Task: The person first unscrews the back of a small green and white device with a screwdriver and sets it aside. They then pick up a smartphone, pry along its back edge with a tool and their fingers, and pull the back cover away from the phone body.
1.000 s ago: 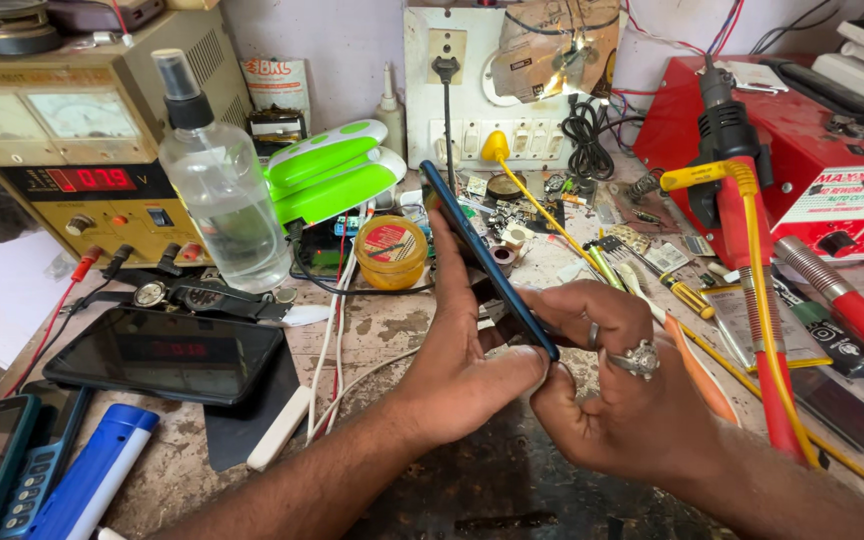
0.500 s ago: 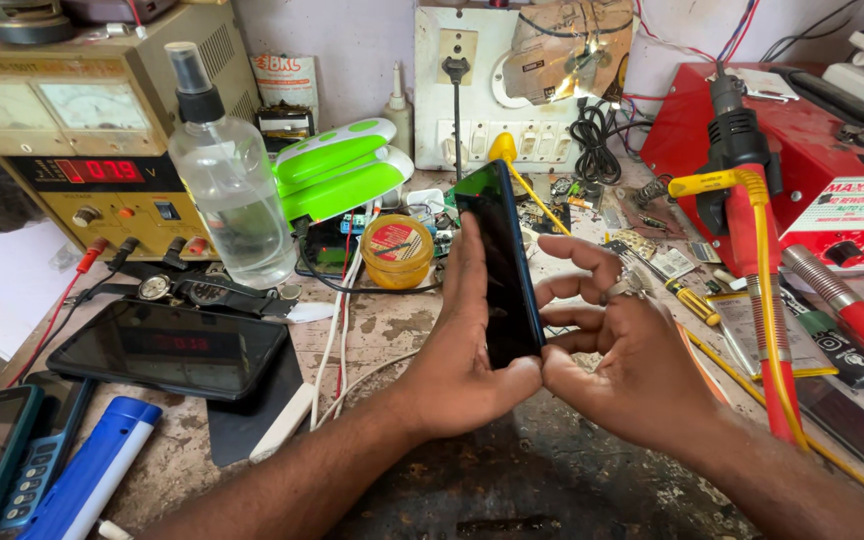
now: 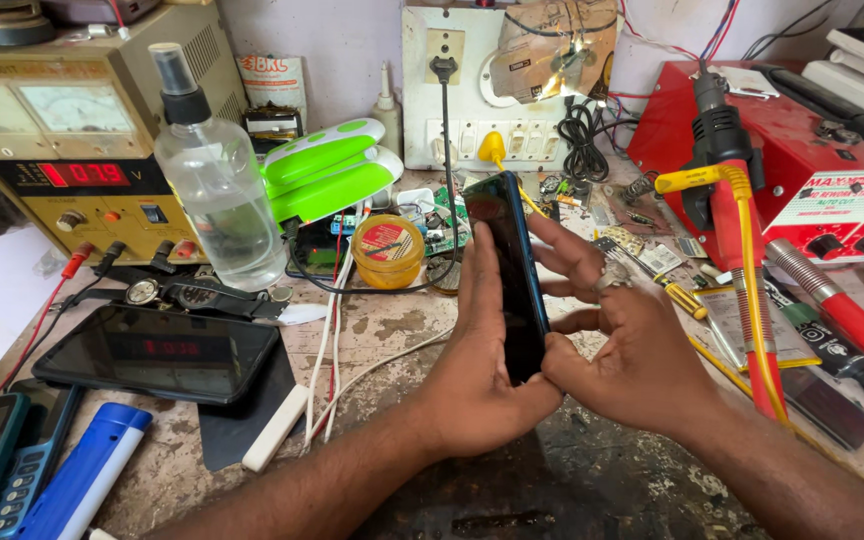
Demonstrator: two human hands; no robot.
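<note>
A dark smartphone is held upright on its edge above the middle of a cluttered repair bench, gripped between two bare hands. The left hand is closed around the phone's lower left side, with the palm against its face and the thumb pressed near the bottom. The right hand is pressed against the opposite side, thumb tucked at the phone's lower edge, while its fingers are spread loosely behind the upper part; a ring is seen on one finger. The phone appears to be in one piece, with no gap visible along the narrow edge that is turned towards the camera, and no tool is held in either hand. Judged from this, the work on the phone seems to be at a handling or pressing stage; whether the casing is fully seated cannot be told. A clear spray bottle and a small yellow jar are set to the left, near a bench power supply with a lit red display. A second dark phone is laid flat at the left, and a red soldering station is placed at the right.
</note>
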